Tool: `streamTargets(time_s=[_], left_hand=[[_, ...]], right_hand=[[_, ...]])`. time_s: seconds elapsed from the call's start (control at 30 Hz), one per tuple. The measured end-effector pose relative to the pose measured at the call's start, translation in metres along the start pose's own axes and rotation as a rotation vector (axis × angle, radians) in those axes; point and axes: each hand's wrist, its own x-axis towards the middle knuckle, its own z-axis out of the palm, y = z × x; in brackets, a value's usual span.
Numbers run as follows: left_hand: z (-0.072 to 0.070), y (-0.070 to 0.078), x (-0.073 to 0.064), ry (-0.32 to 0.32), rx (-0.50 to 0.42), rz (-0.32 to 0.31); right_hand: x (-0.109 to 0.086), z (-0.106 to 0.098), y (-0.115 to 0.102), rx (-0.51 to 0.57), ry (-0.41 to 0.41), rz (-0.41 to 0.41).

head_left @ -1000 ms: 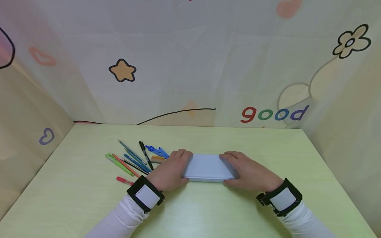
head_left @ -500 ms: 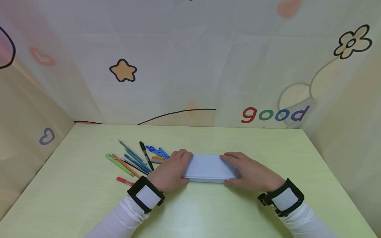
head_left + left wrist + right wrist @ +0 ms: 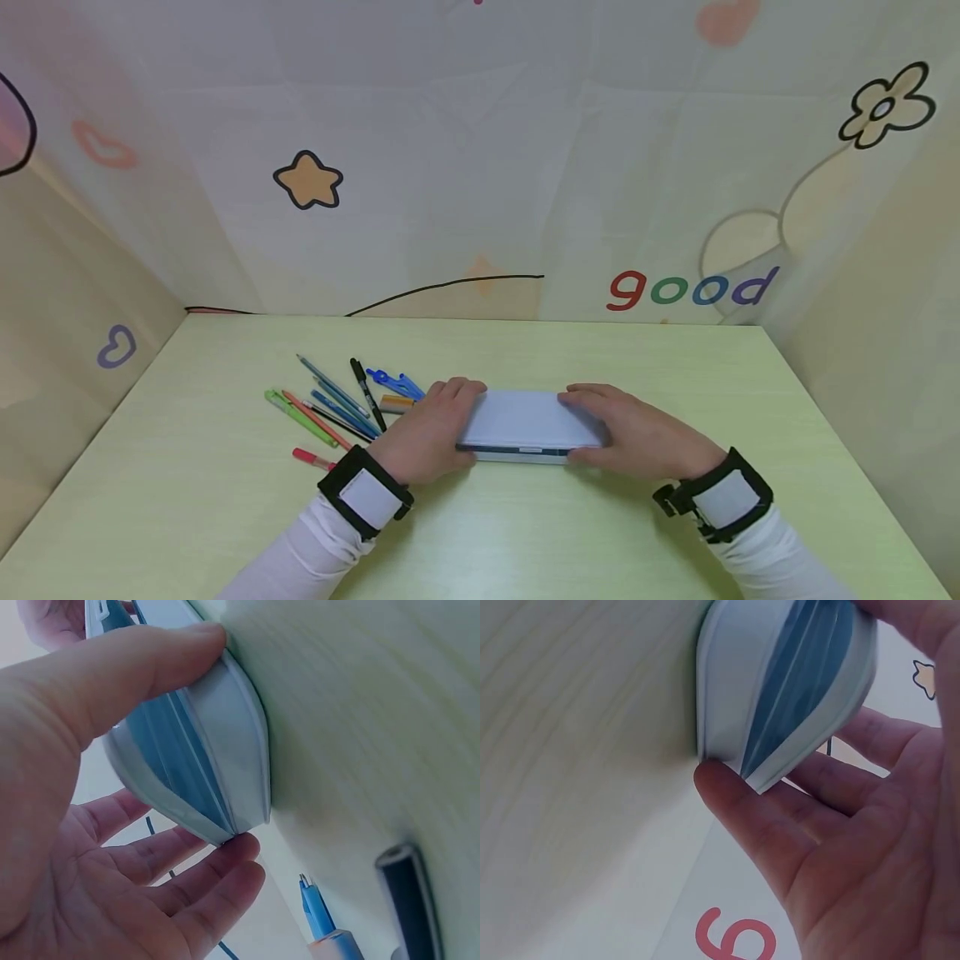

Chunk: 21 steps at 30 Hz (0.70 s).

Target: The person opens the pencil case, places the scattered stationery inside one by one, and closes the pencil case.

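Observation:
A pale blue-white pencil case lies flat on the table between both hands. Along its near side a dark strip shows under the top cover. In the wrist views, its end gapes in a wedge of blue lining between two pale shells. My left hand grips the left end, thumb on the near side and fingertips at the far corner. At the right end my right hand holds the case the same way, with a fingertip low on its corner. The inside of the case is hidden.
Left of the case lie several pencils and pens, a green pen, a black marker, a blue compass, an orange-and-grey block and a red-capped pen. A printed cloth stands behind the table.
The near edge of the case's cover has parted from the lower half, baring a dark strip. My right hand has shifted slightly right; the left stays almost still.

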Motion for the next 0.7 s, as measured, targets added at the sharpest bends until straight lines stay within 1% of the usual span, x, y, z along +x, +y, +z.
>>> streamTargets(time_s=[0.3,0.47,0.6,0.7], left_hand=[[-0.009,-0.001,-0.003,-0.018,-0.081,-0.042],[-0.012,-0.006,-0.004,-0.019,-0.119,-0.084],[-0.012,-0.009,-0.004,-0.016,-0.113,-0.113],[-0.013,-0.008,-0.005,-0.013,-0.11,-0.141]], right_hand=[[0.0,-0.008,0.005,0.061,-0.001,0.008],[0.0,-0.011,0.009,0.112,0.004,0.012],[-0.001,-0.012,0.015,0.167,0.023,0.011],[0.0,-0.012,0.019,0.209,0.042,0.008]])
